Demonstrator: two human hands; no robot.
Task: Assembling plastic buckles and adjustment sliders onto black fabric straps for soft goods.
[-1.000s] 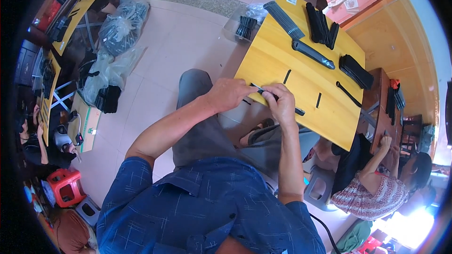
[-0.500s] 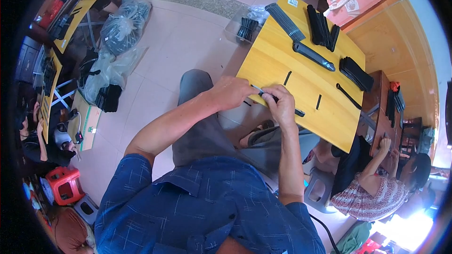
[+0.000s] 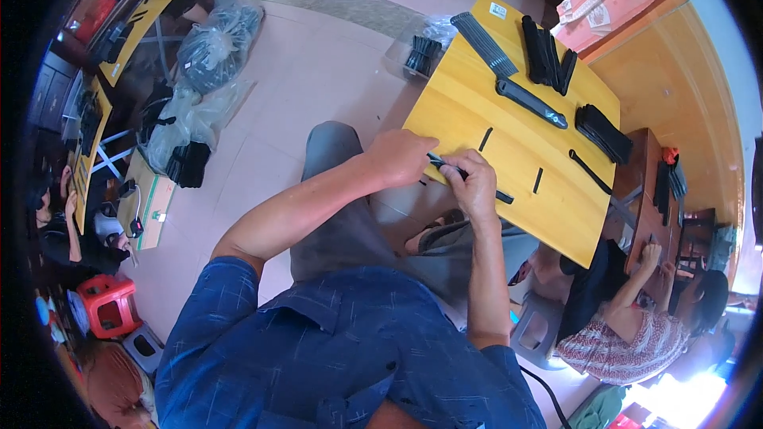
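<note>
My left hand (image 3: pixel 400 157) is closed at the near left edge of a yellow tabletop (image 3: pixel 517 139), its fingertips curled out of sight. Beside it, my right hand (image 3: pixel 477 181) pinches a black strip (image 3: pixel 435 160) between thumb and fingers. A pale glint shows on the strip in the small gap between the hands; whether my left fingers grip the same piece is hidden. Past my right hand, a black end (image 3: pixel 504 197) lies over the table edge, perhaps part of that strip. Two short black bars (image 3: pixel 486 139) are set on the tabletop.
Black strips lie fanned (image 3: pixel 483 44), in a bundle (image 3: pixel 604 133) and in folded stacks (image 3: pixel 544 52) on the table, near a long black handle-like piece (image 3: pixel 531 103). A clear bin (image 3: pixel 413 52) stands beyond the left edge. Another person (image 3: pixel 628 334) sits at right; plastic bags (image 3: pixel 214 48) lie left.
My hands have drawn slightly closer together, so less of the piece between them shows. The whole view has shifted a little; the things on the table have stayed in place.
</note>
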